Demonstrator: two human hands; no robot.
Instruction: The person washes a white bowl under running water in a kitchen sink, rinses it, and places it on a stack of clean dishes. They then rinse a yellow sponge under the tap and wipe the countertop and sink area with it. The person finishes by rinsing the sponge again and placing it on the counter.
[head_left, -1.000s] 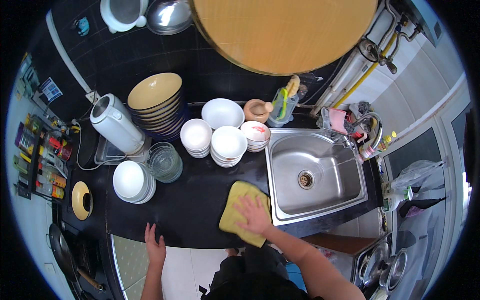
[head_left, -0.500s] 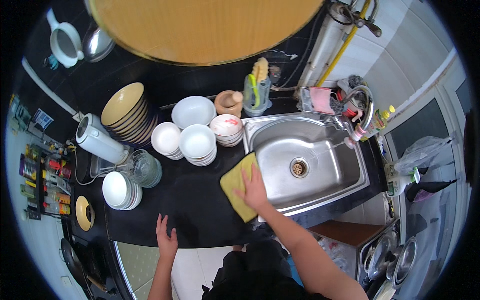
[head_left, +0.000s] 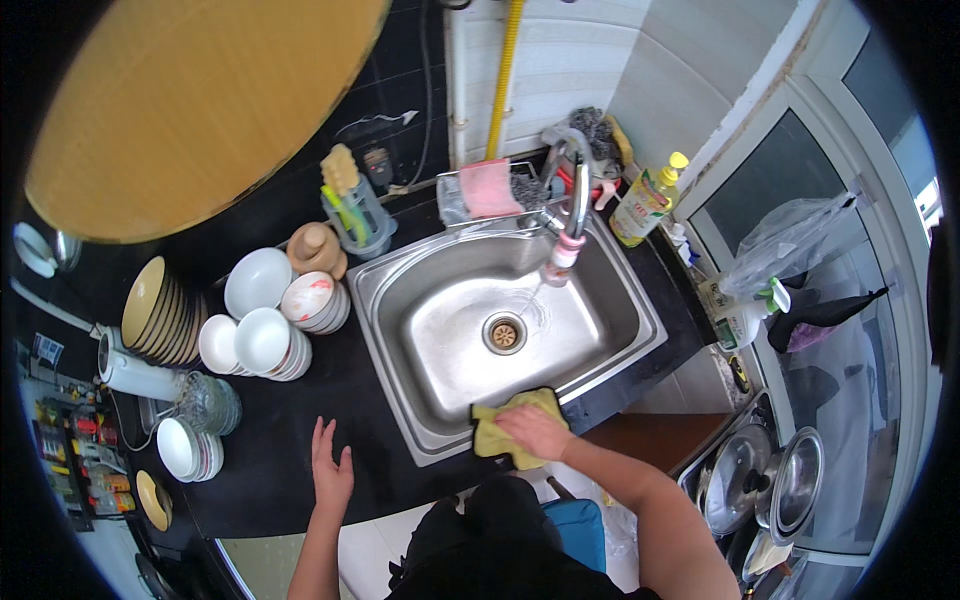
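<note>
My right hand (head_left: 535,432) is on a yellow cleaning cloth (head_left: 494,437) with a dark edging, pressing it onto the front rim of the sink and the counter edge. Its fingers lie together over the cloth. My left hand (head_left: 331,468) hovers over the front part of the black counter (head_left: 285,440), open, fingers apart, holding nothing. Beside the cloth is the stainless steel sink (head_left: 430,340), where a thin stream of water runs from the faucet (head_left: 578,200) toward the drain (head_left: 504,333).
Stacks of white bowls (head_left: 262,340), yellow bowls (head_left: 145,300) and glass bowls (head_left: 210,402) stand at left, near a white kettle (head_left: 140,372). A utensil holder (head_left: 365,225) is behind the sink. A dish soap bottle (head_left: 645,205) stands far right; pot lids (head_left: 740,475) sit below.
My right hand has slid the cloth from the sink's left rim to its front rim. The view has turned toward the sink. My left hand remains open.
</note>
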